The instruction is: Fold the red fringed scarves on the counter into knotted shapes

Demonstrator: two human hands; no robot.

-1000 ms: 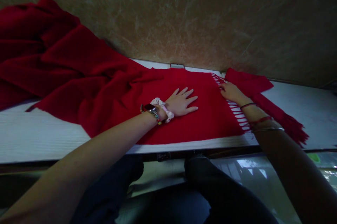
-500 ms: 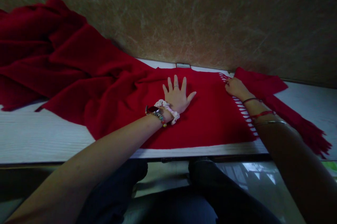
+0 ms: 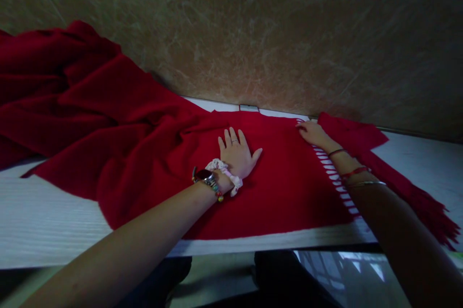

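Observation:
A red fringed scarf [image 3: 282,177] lies across a white bench top, flat in the middle and heaped in loose folds to the left. My left hand [image 3: 237,153] rests palm down on its flat part, fingers spread. At the far corner of the scarf's fringed end, my right hand [image 3: 311,133] has its fingers drawn together on the edge; the fingertips are partly hidden. White gaps show between the strands below that hand. Beyond my right wrist lies another red fringed piece [image 3: 390,173], partly covered by my forearm.
A brown marbled wall [image 3: 231,33] rises right behind the white bench top [image 3: 47,221]. A small metallic piece [image 3: 249,108] sits at the wall side. Below the front edge are my dark-clothed legs and a shiny floor [image 3: 213,274].
The whole scene sits lower in the view as the camera tilts up. My left hand stays spread on the scarf, and my right hand remains at the fringe corner with its fingers slightly shifted.

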